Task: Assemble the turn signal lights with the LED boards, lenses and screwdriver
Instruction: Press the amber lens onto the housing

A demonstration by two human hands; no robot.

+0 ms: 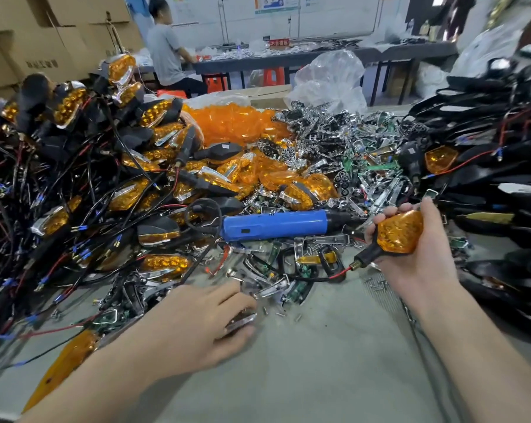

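A grey table (319,361) is seen from above, heaped with parts. The right hand (417,239) is raised above the table's right side, its fingers wrapped round a turn signal light (400,232); the orange lens faces up and the black stem points down to the left, trailing a red wire (339,273). The left hand (203,319) lies palm down near the table's middle, its fingers curled over a small chrome piece (241,323), which it grips against the surface. A blue screwdriver (273,224) lies on its side on the heap between the hands, further back. Wired lights (75,148) are piled at left, loose orange lenses (236,123) behind, and black housings (502,148) at right.
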